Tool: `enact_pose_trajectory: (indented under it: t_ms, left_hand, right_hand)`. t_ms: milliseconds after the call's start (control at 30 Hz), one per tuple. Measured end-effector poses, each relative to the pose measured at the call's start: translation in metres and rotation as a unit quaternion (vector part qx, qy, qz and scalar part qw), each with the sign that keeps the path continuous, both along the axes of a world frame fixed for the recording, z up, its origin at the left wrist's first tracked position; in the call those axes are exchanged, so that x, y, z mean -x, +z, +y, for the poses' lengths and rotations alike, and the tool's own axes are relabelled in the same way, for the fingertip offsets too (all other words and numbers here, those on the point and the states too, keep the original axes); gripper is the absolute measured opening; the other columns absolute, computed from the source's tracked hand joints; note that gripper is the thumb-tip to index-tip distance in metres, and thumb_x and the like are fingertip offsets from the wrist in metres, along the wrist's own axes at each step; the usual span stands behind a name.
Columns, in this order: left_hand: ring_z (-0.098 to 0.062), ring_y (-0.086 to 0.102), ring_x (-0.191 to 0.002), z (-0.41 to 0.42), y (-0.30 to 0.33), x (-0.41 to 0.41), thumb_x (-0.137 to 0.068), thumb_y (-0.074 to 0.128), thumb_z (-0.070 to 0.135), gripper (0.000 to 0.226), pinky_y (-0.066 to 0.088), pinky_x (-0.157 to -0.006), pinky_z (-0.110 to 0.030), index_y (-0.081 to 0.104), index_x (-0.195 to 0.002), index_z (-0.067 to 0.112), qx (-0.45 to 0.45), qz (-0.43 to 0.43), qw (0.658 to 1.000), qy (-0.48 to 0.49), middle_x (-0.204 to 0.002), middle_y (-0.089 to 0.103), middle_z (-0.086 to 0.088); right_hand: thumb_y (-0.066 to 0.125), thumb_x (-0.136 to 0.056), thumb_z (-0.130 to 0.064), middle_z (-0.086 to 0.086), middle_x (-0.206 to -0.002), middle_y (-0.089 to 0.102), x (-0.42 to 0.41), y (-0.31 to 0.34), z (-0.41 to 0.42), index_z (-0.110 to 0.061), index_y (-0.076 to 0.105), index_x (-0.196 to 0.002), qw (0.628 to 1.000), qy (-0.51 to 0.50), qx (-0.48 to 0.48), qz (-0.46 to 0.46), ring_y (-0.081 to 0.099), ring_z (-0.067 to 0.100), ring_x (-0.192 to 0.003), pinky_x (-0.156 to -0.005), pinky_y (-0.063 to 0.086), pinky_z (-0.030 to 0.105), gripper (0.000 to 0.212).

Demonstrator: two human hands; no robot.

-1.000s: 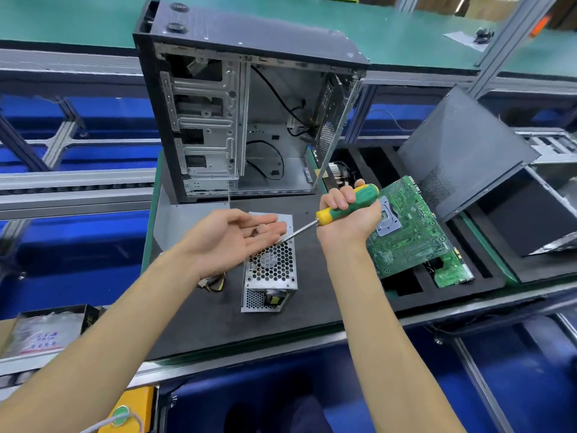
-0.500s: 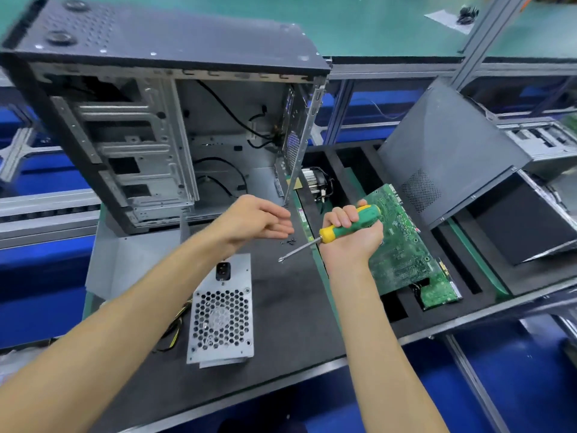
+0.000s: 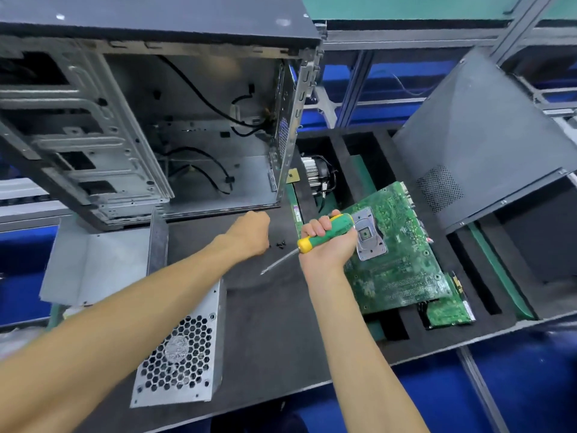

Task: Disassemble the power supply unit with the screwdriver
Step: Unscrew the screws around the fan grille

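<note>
On the dark desk [image 3: 268, 323], from left to right, we see the following.

Metal cover: we see a bent grey sheet-metal cover [image 3: 93, 264] lying at the left of the desk, in front of the open case.

Computer case: we see an open computer case [image 3: 150, 120] standing at the back left, its side off, with black cables loose inside.

Power supply unit: we see the power supply unit [image 3: 184, 354] lying on the desk near the front edge, its honeycomb fan grille facing up. Our left forearm crosses above its upper part. It sits well apart from both hands, nearer to us than either.

Left hand: our left hand [image 3: 249, 232] is curled into a fist, knuckles up, low over the desk just in front of the case. We cannot tell whether it holds anything.

Screws: we see a few small black screws [image 3: 281, 244] on the desk just beside the left hand, between the two hands.

Screwdriver: we see a green and yellow screwdriver [image 3: 324, 232], its shaft slanting down to the left, tip over bare desk, beyond the power supply unit.

Right hand: our right hand [image 3: 327, 245] is wrapped round the screwdriver handle.

Motherboard: we see a green motherboard [image 3: 402, 251] lying tilted across the slotted black tray [image 3: 352, 151], just right of the right hand.

Side panel: we see a grey side panel [image 3: 484, 135] leaning at the far right.
</note>
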State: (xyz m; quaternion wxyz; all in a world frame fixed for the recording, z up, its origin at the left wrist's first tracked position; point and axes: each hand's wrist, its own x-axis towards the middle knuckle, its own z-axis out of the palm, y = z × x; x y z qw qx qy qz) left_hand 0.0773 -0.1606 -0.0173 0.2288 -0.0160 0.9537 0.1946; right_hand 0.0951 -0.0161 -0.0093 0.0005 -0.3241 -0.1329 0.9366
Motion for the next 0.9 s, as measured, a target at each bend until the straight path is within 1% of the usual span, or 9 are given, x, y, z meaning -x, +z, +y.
enact_pose_trajectory:
  t_ms: [100,200,333,500,567,700,767,833,900]
  left_hand:
    - [-0.036,0.067,-0.095,0.005,-0.004,0.003,-0.082,0.056,-0.005,0.02,0.057,-0.085,-0.043,0.069,-0.097,-0.001,0.019,-0.004,0.999,-0.029,-0.101,0.07,-0.019]
    - [-0.036,0.067,-0.096,0.004,-0.008,0.006,-0.082,0.056,-0.007,0.021,0.057,-0.086,-0.044,0.069,-0.098,-0.001,0.028,-0.007,0.999,-0.033,-0.102,0.07,-0.018]
    - [-0.035,0.068,-0.091,0.0,-0.012,0.008,-0.077,0.053,-0.012,0.025,0.059,-0.082,-0.043,0.07,-0.092,0.0,0.021,-0.023,0.999,-0.031,-0.094,0.071,-0.017]
    - [-0.031,0.067,-0.096,-0.001,-0.009,0.009,-0.08,0.059,-0.005,0.02,0.055,-0.08,-0.034,0.068,-0.084,0.013,0.003,-0.02,1.0,-0.019,-0.1,0.072,-0.01]
    - [-0.028,0.068,-0.094,-0.006,-0.004,0.012,-0.082,0.057,-0.003,0.022,0.055,-0.08,-0.033,0.069,-0.081,0.016,-0.023,-0.009,1.0,0.007,-0.099,0.073,-0.007]
    - [-0.022,0.074,-0.065,-0.028,0.014,0.014,-0.086,0.049,0.005,0.023,0.063,-0.07,-0.034,0.072,-0.083,0.007,-0.106,0.006,0.991,0.085,-0.076,0.076,-0.01]
    - [-0.021,0.075,-0.063,-0.042,0.027,0.009,-0.089,0.051,0.009,0.021,0.064,-0.069,-0.035,0.072,-0.086,0.006,-0.141,0.019,0.984,0.111,-0.073,0.075,-0.011]
    - [-0.019,0.074,-0.061,-0.057,0.042,-0.002,-0.093,0.054,0.011,0.019,0.063,-0.066,-0.033,0.072,-0.085,0.009,-0.18,0.048,0.974,0.132,-0.075,0.074,-0.012]
    - [-0.016,0.07,-0.057,-0.071,0.057,-0.018,-0.095,0.055,0.012,0.02,0.059,-0.057,-0.028,0.071,-0.084,0.012,-0.222,0.077,0.96,0.152,-0.077,0.073,-0.011]
  right_hand:
    - [0.03,-0.1,-0.023,-0.002,-0.057,0.041,0.004,-0.004,-0.003,-0.017,0.051,-0.083,1.0,0.008,-0.006,0.002,0.032,0.012,-0.042,-0.04,0.029,0.021,0.027]
    - [0.032,-0.099,-0.023,-0.002,-0.058,0.041,0.01,-0.006,-0.005,-0.017,0.052,-0.084,1.0,0.014,-0.008,0.0,0.032,0.012,-0.043,-0.041,0.03,0.022,0.026]
    - [0.032,-0.099,-0.023,-0.002,-0.057,0.042,0.014,-0.007,-0.002,-0.017,0.053,-0.084,1.0,0.016,-0.005,-0.002,0.033,0.013,-0.042,-0.04,0.03,0.022,0.025]
    - [0.033,-0.099,-0.022,-0.002,-0.056,0.04,0.017,-0.003,0.0,-0.018,0.052,-0.083,1.0,0.022,-0.004,-0.002,0.032,0.013,-0.042,-0.041,0.029,0.021,0.025]
    - [0.033,-0.099,-0.022,-0.003,-0.057,0.04,0.018,0.002,0.0,-0.018,0.052,-0.083,1.0,0.022,0.005,0.0,0.032,0.012,-0.042,-0.041,0.03,0.02,0.025]
    - [0.033,-0.103,-0.024,-0.003,-0.058,0.04,0.022,0.019,-0.001,-0.017,0.053,-0.083,0.998,0.018,0.06,0.022,0.032,0.012,-0.043,-0.038,0.031,0.019,0.029]
    - [0.034,-0.106,-0.038,-0.002,-0.06,0.04,0.019,0.032,-0.009,-0.015,0.053,-0.084,0.994,0.028,0.095,0.051,0.035,0.012,-0.043,-0.035,0.029,0.018,0.037]
    - [0.039,-0.104,-0.054,-0.002,-0.064,0.04,0.013,0.045,-0.023,-0.014,0.052,-0.084,0.989,0.06,0.106,0.082,0.037,0.012,-0.044,-0.034,0.03,0.019,0.046]
    - [0.049,-0.102,-0.052,-0.002,-0.066,0.038,0.003,0.059,-0.041,-0.015,0.047,-0.084,0.985,0.124,0.076,0.097,0.037,0.01,-0.047,-0.034,0.03,0.018,0.041]
